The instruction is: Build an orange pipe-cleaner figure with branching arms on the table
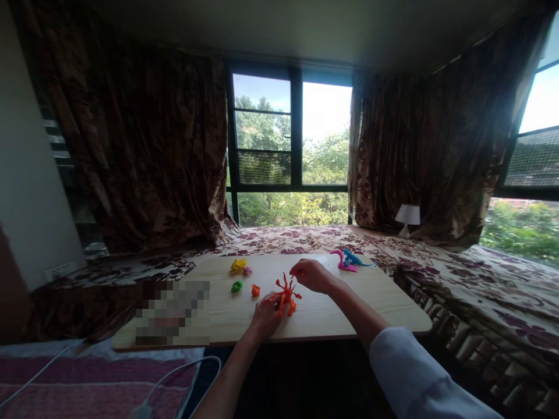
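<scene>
An orange clay figure (287,294) with several thin limbs stands near the middle of a light wooden board (371,302). My left hand (265,316) closes on the figure's lower left side. My right hand (311,274) hovers just above and right of the figure, fingers pinched together near one of its upper limbs. Left of the figure lie small clay lumps: orange (255,290), green (236,286), yellow (238,264) and pink (247,270). A pink clay figure (343,262) and a blue clay figure (356,259) lie at the board's far right.
The board rests over a bed with a dark floral cover (480,279). A small white lamp (407,218) stands on the ledge under the window (290,145). Brown curtains hang on both sides. A white cable (183,369) runs near the lower left. A blurred patch covers the board's left end.
</scene>
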Tool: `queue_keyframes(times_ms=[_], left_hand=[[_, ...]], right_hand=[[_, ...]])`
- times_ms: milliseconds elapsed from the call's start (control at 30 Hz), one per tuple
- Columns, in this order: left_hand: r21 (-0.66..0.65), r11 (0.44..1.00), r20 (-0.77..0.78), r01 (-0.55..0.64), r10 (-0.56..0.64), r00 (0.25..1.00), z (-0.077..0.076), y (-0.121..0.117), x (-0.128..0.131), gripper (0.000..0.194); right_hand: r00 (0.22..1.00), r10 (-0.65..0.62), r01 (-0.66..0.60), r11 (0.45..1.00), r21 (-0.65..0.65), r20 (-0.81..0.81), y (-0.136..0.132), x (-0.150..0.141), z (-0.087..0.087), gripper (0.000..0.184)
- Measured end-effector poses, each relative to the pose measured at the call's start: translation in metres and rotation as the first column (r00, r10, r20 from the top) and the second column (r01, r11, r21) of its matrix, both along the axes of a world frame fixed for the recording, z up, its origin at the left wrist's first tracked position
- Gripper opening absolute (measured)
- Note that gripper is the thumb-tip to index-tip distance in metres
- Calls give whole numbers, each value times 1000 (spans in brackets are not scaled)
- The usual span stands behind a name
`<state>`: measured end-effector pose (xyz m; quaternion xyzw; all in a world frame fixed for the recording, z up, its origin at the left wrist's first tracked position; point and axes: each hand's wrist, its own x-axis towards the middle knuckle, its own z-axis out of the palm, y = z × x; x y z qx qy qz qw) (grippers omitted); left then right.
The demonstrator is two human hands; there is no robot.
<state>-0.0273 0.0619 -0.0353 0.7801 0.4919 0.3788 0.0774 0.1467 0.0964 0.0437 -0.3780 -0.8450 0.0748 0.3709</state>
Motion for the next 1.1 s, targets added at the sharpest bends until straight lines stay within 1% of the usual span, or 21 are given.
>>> queue_keyframes(times_ms=[100,167,333,500,567,667,800,933,1100], left_hand=[[8,1000,-19,22,-22,1000,-1,1,-1,20],[19,999,-34,32,-31,999,-2,3,-1,21],[12,1000,-67,12,-11,998,-5,6,-2,22],[12,999,-69,38,-37,997,-3,5,-2,23],[13,999,-74,39,-38,997,-2,5,-2,22],[5,1000,-79,28,-27,997,-1,4,-1,22],[-20,1000,-72,20,-21,997,-1,4,-1,23],[-5,1000,-73,22,-23,997,-2,5,-2,22],[16,999,-77,32,-30,997,-2,5,-2,21]], right_hand=[[999,-51,51,999,-13,-9,1,4,-1,24],[999,-52,52,998,-30,-4,2,5,-5,22],[1000,-20,21,999,-48,5,4,3,-17,25],[998,38,-37,999,-22,50,3,4,-21,35],[995,59,-60,998,7,81,2,5,-22,34],[994,57,-60,998,33,98,2,6,-24,29],[994,44,-48,998,29,103,1,5,-24,27],[992,63,-64,998,12,108,-2,5,-20,30],[993,59,-60,998,0,107,-4,3,-19,22]])
